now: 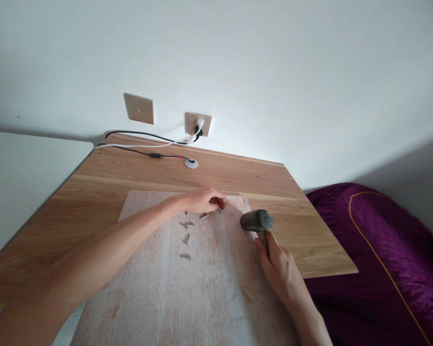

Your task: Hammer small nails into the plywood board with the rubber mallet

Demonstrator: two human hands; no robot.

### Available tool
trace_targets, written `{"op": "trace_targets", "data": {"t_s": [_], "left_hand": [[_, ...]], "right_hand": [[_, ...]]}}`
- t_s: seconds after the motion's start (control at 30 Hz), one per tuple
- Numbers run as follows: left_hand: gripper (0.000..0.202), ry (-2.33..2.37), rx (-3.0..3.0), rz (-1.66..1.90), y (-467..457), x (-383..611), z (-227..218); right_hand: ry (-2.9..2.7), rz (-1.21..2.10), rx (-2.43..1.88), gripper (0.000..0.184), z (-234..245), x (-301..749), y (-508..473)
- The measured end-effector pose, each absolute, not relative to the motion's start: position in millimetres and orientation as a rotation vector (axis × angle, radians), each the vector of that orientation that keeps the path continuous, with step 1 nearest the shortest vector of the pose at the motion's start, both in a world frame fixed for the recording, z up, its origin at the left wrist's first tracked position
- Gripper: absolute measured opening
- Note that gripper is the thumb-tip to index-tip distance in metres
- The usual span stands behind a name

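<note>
My right hand [279, 266] is wrapped round the handle of a rubber mallet [256, 220], whose dark head is raised over the right edge of a pale wooden board [198, 293]. Toward the board's far edge, my left hand [206, 199] is bent down with its fingers pinched together close to the surface. Whatever lies between those fingertips is too small to make out. Several small metal pieces that look like nails [186, 239] are scattered or stand on the board, below and beside the left hand. One small piece [233, 212] sits just right of its fingertips.
The board rests on a wooden desk [303, 230] against a white wall. Black and white cables [140, 145] run along the back to a wall socket [198, 124], near a round cable grommet [191, 164]. A white panel [32, 178] stands left; purple fabric [375, 259] lies right.
</note>
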State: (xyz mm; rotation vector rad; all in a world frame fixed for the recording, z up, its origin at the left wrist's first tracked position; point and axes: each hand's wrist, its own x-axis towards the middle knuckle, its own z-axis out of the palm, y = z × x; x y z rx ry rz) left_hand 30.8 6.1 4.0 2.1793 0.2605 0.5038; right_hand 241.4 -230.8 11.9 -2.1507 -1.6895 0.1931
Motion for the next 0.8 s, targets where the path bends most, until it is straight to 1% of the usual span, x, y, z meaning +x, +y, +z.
{"op": "trace_targets", "data": {"t_s": [0.27,0.43,0.7,0.8], "left_hand": [[0.032,0.217,2.149,0.483,4.9,31.1,5.0],[0.028,0.253,2.159,0.503,5.9,31.2,2.2],[0.033,0.232,2.123,0.480,5.3,31.4,3.1],[0.031,0.259,2.131,0.484,5.0,31.3,3.5]], "right_hand": [[-1.683,0.207,-2.182,0.055,10.4,241.6,-230.6],[-1.678,0.196,-2.193,0.056,10.4,242.1,-230.6],[-1.669,0.202,-2.168,0.051,11.8,239.9,-230.4],[-1.666,0.232,-2.180,0.051,12.5,240.0,-230.0]]}}
